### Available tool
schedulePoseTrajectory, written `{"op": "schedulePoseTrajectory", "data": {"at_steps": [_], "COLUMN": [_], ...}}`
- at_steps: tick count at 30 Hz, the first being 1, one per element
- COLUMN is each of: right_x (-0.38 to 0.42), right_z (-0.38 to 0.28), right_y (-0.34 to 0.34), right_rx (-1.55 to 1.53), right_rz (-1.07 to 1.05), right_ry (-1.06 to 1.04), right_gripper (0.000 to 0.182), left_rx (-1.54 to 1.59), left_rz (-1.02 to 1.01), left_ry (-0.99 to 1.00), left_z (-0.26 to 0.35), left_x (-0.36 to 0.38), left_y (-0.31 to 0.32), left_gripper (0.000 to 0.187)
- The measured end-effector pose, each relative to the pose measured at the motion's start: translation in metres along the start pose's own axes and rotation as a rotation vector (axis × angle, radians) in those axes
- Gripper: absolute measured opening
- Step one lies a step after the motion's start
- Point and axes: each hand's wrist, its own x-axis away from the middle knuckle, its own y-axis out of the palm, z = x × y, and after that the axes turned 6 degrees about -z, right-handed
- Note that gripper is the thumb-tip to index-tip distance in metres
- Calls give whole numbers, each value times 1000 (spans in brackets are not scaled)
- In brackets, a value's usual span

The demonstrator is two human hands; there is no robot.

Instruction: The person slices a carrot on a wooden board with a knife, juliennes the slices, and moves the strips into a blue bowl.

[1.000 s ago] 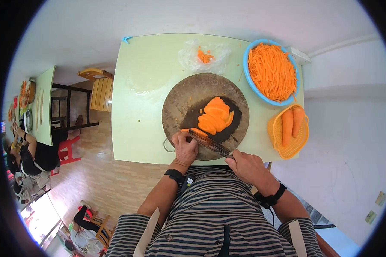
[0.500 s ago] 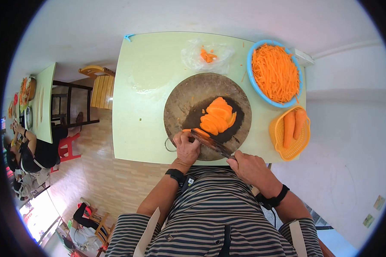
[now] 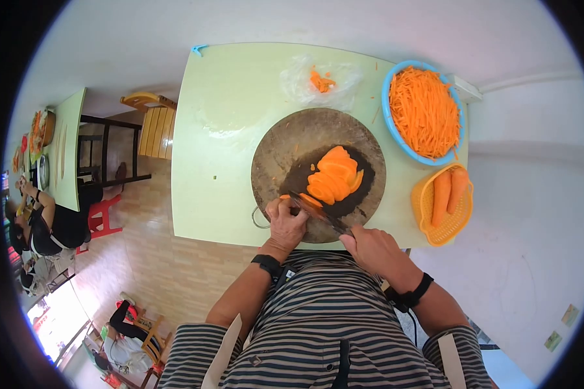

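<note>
A round dark wooden chopping board [image 3: 285, 146] lies on the pale green table [image 3: 220, 155]. A fanned stack of orange carrot slices [image 3: 332, 178] rests in its middle. My left hand [image 3: 285, 223] presses down on the remaining carrot piece [image 3: 303, 198] at the board's near edge. My right hand [image 3: 373, 249] grips the handle of a cleaver [image 3: 319, 212], whose blade stands against the carrot piece right beside my left fingers.
A blue bowl [image 3: 394, 133] full of shredded carrot stands at the table's far right. An orange basket [image 3: 420, 206] holds two whole carrots. A clear plastic bag [image 3: 321, 83] with carrot scraps lies behind the board. People sit at another table far left.
The cleaver blade has tilted more upright and shifted slightly along the carrot piece. Both hands stay in place; the view has shifted a little.
</note>
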Motion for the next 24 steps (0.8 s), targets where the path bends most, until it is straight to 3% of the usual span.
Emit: {"op": "schedulePoseTrajectory", "data": {"at_steps": [2,11,14,18,20,24], "right_x": [-14,-54,-34,-5,2,7], "right_z": [1,30,21,10,10,13], "right_y": [3,32,18,6,4,5], "right_rx": [-3,-112,-161,-102,-50,-6], "right_rz": [40,129,128,155,80,43], "right_ry": [-50,-106,-82,-76,-42,-57], "right_gripper": [42,44,38,42,42,41], "left_rx": [-9,18,53,121,63,49], "left_rz": [26,22,8,27,0,-13], "left_ry": [-4,-11,-42,-46,-68,-67], "left_z": [2,1,1,-2,-1,-2], "left_x": [-2,0,0,1,2,3], "left_y": [-1,0,-2,5,3,3], "left_gripper": [28,34,35,39,31,35]}}
